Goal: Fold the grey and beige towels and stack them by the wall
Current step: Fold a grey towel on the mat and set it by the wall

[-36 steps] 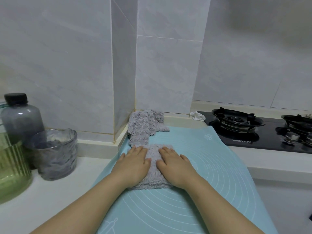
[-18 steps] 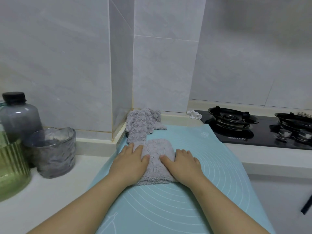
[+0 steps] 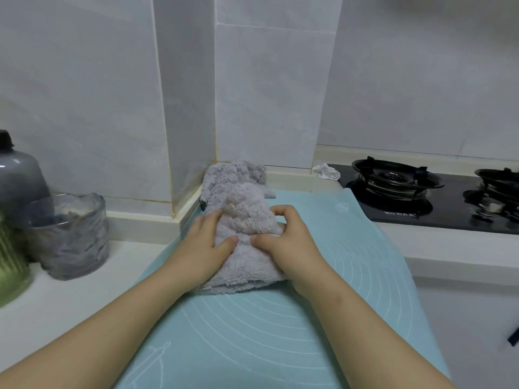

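A folded pale beige-grey towel [image 3: 247,220] lies on the light blue mat [image 3: 351,265], with its far end raised. My left hand [image 3: 206,242] grips its left side and my right hand [image 3: 283,237] grips its right side; both thumbs press on top. Behind it a grey towel [image 3: 233,175] lies bunched in the wall corner, partly hidden by the raised towel.
A smoky glass cup [image 3: 73,234], a dark bottle [image 3: 19,178] and a green ribbed container [image 3: 11,265] stand on the counter at left. At right is a black gas stove [image 3: 421,197] with a crumpled white scrap [image 3: 325,172] beside it. Tiled walls [image 3: 266,94] close the back.
My hands went from pressing flat on the folded towel to curling round its sides. The towel's far end has lifted and moved toward the grey towel at the wall.
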Demonstrator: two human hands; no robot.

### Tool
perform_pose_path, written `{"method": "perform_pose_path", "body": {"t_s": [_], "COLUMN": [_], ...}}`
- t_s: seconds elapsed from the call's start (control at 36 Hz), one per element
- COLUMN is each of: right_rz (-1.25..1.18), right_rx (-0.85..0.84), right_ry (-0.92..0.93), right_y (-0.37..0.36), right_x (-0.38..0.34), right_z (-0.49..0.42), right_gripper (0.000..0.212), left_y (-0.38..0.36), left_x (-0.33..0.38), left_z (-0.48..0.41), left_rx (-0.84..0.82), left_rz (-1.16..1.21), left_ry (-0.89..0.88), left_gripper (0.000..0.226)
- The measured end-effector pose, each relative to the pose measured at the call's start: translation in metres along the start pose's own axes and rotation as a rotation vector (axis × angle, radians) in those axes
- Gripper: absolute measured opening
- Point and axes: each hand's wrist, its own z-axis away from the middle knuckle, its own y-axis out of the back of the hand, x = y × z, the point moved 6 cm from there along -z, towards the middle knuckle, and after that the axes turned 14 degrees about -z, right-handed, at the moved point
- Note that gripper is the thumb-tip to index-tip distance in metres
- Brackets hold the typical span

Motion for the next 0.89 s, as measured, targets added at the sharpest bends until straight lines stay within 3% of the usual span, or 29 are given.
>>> {"method": "perform_pose_path", "body": {"t_s": [0.11, 0.25, 0.31, 0.5, 0.75, 0.89], "right_rz": [-0.3, -0.516, -0.524, -0.478, -0.339, -0.287], "right_rx": [0.021, 0.135, 0.182, 0.345, 0.565, 0.656], "right_ry": [-0.072, -0.17, -0.196, -0.235, -0.242, -0.297], "right_y": [0.013, 0.054, 0.079, 0.209, 0.382, 0.467], "right_x": [-0.009, -0.025, -0.04, -0.116, -0.178, -0.186], "right_z": [0.004, 0.011, 0.017, 0.069, 0.174, 0.214], "right_gripper": [0.04, 0.044, 0.043, 0.042, 0.057, 0.048], "left_y": [0.013, 0.015, 0.013, -0.019, -0.099, -0.147], "left_x": [0.004, 0.044, 0.078, 0.243, 0.443, 0.527], "left_z": [0.005, -0.001, -0.007, -0.013, 0.013, 0.025], "left_rx": [0.036, -0.048, -0.113, -0.415, -0.704, -0.795], "left_rz": [0.411, 0.898, 0.918, 0.812, 0.841, 0.848], "left_ry": [0.146, 0.336, 0.322, 0.212, 0.156, 0.114], "left_gripper": [0.097, 0.079, 0.078, 0.023, 0.018, 0.027]}}
